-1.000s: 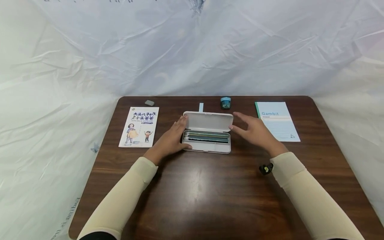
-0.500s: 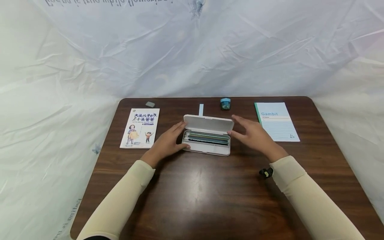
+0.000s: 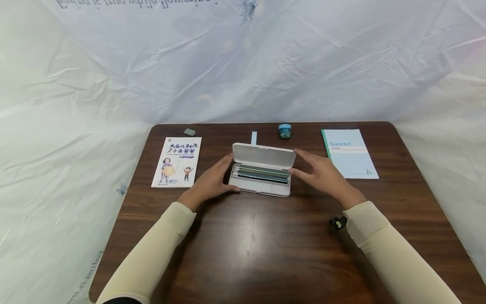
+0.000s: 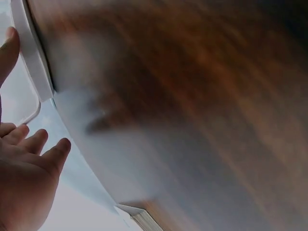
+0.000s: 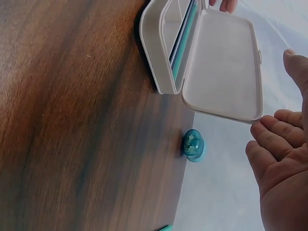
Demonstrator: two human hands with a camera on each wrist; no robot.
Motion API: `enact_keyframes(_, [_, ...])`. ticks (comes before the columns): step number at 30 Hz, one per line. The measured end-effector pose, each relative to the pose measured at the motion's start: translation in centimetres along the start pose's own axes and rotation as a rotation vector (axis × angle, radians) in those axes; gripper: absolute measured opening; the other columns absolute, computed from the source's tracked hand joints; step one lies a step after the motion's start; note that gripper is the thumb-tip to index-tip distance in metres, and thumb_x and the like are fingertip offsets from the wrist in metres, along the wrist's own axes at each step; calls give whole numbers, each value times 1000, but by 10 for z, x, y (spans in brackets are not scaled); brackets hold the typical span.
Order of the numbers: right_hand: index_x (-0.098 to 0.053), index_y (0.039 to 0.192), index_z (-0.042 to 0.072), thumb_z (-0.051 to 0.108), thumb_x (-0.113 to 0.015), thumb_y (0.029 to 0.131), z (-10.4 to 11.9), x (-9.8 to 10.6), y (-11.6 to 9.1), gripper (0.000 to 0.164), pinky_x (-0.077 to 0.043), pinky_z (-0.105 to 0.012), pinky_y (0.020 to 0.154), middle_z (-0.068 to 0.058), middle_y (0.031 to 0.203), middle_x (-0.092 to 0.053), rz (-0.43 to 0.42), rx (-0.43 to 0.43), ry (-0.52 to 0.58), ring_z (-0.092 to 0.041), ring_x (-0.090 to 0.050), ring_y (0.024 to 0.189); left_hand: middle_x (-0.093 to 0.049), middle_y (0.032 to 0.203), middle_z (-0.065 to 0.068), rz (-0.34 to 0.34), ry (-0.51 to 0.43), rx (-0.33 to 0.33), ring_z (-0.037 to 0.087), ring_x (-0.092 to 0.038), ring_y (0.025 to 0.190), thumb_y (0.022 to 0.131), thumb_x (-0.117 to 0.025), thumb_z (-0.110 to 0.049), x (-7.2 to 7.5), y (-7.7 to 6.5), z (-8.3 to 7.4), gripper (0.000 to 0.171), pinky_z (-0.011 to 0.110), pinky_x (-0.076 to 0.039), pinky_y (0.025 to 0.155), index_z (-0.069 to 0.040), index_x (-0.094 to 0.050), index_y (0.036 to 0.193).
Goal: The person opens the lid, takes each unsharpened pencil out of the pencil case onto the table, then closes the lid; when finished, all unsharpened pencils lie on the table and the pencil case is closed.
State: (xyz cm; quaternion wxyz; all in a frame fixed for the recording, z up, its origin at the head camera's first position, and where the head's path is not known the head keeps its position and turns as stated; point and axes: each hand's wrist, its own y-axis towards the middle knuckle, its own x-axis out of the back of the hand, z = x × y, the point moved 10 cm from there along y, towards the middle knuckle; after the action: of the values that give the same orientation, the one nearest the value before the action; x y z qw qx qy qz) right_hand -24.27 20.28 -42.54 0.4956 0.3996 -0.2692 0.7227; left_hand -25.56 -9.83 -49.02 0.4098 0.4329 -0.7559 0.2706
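Observation:
A white pencil case (image 3: 262, 188) lies in the middle of the table, its lid (image 3: 263, 156) raised and tilted back. Several pencils (image 3: 262, 174) lie side by side in its rear part. My left hand (image 3: 210, 182) is at the case's left side, thumb at the front left corner and fingers straight beside the lid. On the right, my right hand (image 3: 322, 174) has its extended fingertips at the lid's right edge. The right wrist view shows those fingers (image 5: 274, 137) by the lid's corner, the palm free of anything. In the left wrist view, the thumb (image 4: 8, 53) touches the case wall.
A picture book (image 3: 177, 162) lies on the left, with a grey eraser (image 3: 190, 132) behind it. A pale blue strip (image 3: 254, 138) and a blue-lidded small jar (image 3: 284, 131) are behind the case. A notebook (image 3: 351, 154) lies at the right.
The pencil case has turned slightly, its right end coming nearer. My left fingers have slid from the lid's left corner to beside it. My right hand has stayed by the lid.

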Motion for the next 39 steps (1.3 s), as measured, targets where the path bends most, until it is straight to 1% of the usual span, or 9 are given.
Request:
enact_keyframes(3, [-43,172,7,41,-78,107,2,0,4,82,-50,-71,118,-25,170,-51,-12,17,-8,-51,-56,152,-19,189,11,24,-16,14,33,-30,172,94,-91,-50,-5,1,5,126,53,-34,137,-13,-9,182])
enact_keyframes(7, [-45,171,6,43,-77,107,3,0,9,81,-51,-70,118,-25,169,-52,-14,25,-21,-51,-56,151,-13,190,10,47,-30,26,31,-27,173,97,-87,-52,-9,2,9,124,53,-34,137,-14,-5,181])
enact_keyframes(14, [-42,173,7,49,-75,107,-3,-1,21,85,-49,-70,119,-25,170,-51,3,8,-17,-50,-56,152,-8,191,9,49,-61,39,31,-22,174,94,-90,-52,-9,9,12,130,51,-31,138,-14,-1,181])
enact_keyframes(21, [-38,175,9,57,-75,105,-12,-6,39,92,-48,-71,121,-25,172,-49,50,-49,-7,-50,-54,154,0,191,8,67,-79,50,28,-13,176,94,-90,-52,-11,11,12,134,51,-28,140,-17,6,180])
enact_keyframes(25, [-36,176,10,61,-74,104,-15,-10,46,96,-45,-72,123,-24,175,-46,70,-75,6,-50,-50,156,5,191,7,68,-65,45,26,-6,177,93,-90,-52,-12,12,10,137,51,-26,140,-19,11,179])
enact_keyframes(28, [-35,176,9,61,-74,104,-17,-12,48,97,-44,-72,123,-24,176,-44,81,-86,18,-50,-48,158,9,190,4,69,-55,33,26,-4,177,93,-91,-52,-12,13,8,139,50,-23,141,-19,13,179])
enact_keyframes(31, [-34,177,9,61,-74,104,-20,-13,49,98,-43,-73,124,-25,177,-42,87,-89,23,-51,-47,159,9,190,4,73,-57,24,27,-3,177,93,-90,-53,-12,15,7,138,50,-22,142,-17,12,179])
enact_keyframes(36, [-33,177,9,60,-73,105,-24,-15,52,97,-43,-72,124,-26,175,-44,87,-95,17,-51,-47,158,4,191,9,75,-69,22,28,-4,177,93,-90,-55,-13,16,9,137,49,-20,142,-16,9,180])
enact_keyframes(39, [-33,177,9,61,-73,105,-25,-15,53,97,-43,-72,124,-26,176,-43,91,-102,19,-50,-47,159,5,191,7,83,-71,21,29,-4,177,94,-89,-55,-13,17,9,136,49,-18,142,-16,9,180])
